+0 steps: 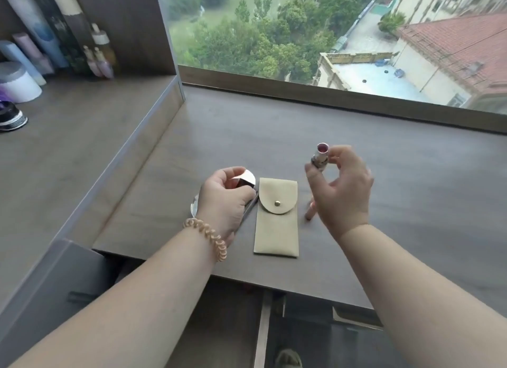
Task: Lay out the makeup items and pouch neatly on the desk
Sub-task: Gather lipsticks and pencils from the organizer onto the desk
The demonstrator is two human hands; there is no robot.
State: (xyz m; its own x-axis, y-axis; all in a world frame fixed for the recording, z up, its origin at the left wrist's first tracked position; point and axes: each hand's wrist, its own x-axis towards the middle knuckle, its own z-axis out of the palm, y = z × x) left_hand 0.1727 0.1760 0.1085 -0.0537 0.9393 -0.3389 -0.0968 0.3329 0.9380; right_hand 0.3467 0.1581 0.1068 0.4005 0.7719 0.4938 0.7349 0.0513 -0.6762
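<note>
— From where does the camera look?
— There is one view only, from the person's head. It looks forward and steeply down, over both forearms, onto the table [384, 175].
— How near is it?
— Near. The left hand [225, 194] and the right hand [343, 192] sit in the middle of the picture. The lens is wide, so straight edges bend near the borders.
— Which way does it face?
— Toward the window [301, 24] behind the table's far edge. The shelf [68, 120] lies at the left, and the floor [329, 351] shows at the bottom.
</note>
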